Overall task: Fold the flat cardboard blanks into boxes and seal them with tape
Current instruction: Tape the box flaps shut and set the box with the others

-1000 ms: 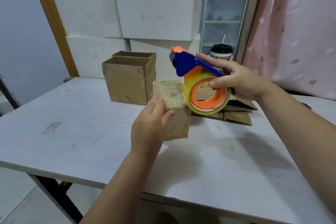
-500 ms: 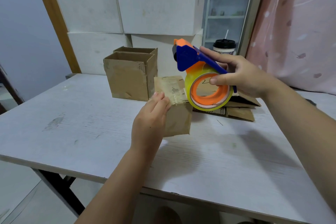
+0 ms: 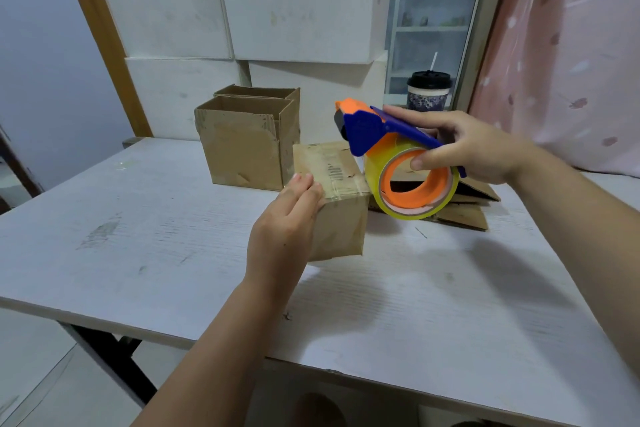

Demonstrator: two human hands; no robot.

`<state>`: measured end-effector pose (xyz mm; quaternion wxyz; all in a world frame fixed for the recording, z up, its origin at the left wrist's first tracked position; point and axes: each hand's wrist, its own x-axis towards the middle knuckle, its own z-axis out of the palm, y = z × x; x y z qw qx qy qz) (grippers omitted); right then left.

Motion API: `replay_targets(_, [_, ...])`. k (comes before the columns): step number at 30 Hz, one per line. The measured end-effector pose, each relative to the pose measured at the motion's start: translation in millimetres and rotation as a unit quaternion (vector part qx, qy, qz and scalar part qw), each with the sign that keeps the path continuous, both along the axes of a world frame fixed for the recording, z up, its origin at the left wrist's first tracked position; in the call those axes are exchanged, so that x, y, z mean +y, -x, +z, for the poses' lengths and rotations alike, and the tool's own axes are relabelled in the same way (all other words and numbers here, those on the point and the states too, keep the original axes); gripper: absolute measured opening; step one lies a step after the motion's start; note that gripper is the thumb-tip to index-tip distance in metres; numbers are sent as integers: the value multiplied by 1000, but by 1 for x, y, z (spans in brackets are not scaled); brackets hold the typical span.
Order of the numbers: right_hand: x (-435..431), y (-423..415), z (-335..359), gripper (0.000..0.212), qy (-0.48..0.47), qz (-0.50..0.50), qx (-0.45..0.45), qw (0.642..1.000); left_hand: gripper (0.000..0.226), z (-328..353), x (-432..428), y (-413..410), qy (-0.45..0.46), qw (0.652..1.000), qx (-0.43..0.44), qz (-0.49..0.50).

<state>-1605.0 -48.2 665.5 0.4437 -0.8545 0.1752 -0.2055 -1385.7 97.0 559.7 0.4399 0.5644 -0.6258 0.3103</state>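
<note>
A small closed cardboard box (image 3: 341,218) stands on the white table (image 3: 138,225), clear tape across its top. My left hand (image 3: 287,218) presses flat against its near left side and top edge. My right hand (image 3: 464,146) grips a blue and orange tape dispenser (image 3: 398,163) with a yellowish tape roll, held just right of the box's top, its orange nose above the far edge. Flat cardboard blanks (image 3: 467,208) lie behind the dispenser, partly hidden.
Two open-topped folded boxes (image 3: 242,146) stand one behind the other at the back left of the table. A lidded cup with a straw (image 3: 429,90) sits by the window. White panels line the back wall; a pink curtain (image 3: 571,45) hangs on the right.
The dispenser has shifted slightly right and lower beside the box. My left hand stays pressed on the box. The camera has tilted a little.
</note>
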Motion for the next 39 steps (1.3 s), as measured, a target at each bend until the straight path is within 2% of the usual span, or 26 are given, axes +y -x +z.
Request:
replay_targets(9, [-11,2,-49,70,-111,-11,-119,987,13,4,2,4,-1,1000,20,-3])
replay_targets(13, [-18,4,-61,81,-156,-11,-137,978,13,4,2,3,3,1000,14,-5])
replay_targets(16, [-20,7,-69,89,-140,-54,-149,978,13,4,1,2,6,1000,8,-3])
replay_targets(20, [-13,2,-89,73,-177,-43,-226,957,12,5,2,2,2,1000,0,5])
replay_targets(24, [-7,-2,-94,70,-223,-33,-236,945,14,10,4,3,-2,1000,6,2])
replay_targets(27, [-5,-1,-103,59,-260,-36,-239,935,24,18,10,8,-52,998,18,2])
replay_targets(29, [-4,-2,-106,58,-283,-31,-251,925,38,26,13,13,-122,992,29,10])
replay_targets(32, [-1,-4,-106,65,-307,-27,-263,914,32,36,12,23,-195,978,47,56])
replay_targets(38, [4,-6,-108,67,-327,-12,-280,902,25,37,9,43,-199,970,-8,138])
replay_targets(39, [5,-6,-108,68,-327,-11,-280,902,30,35,10,44,-193,971,-20,142])
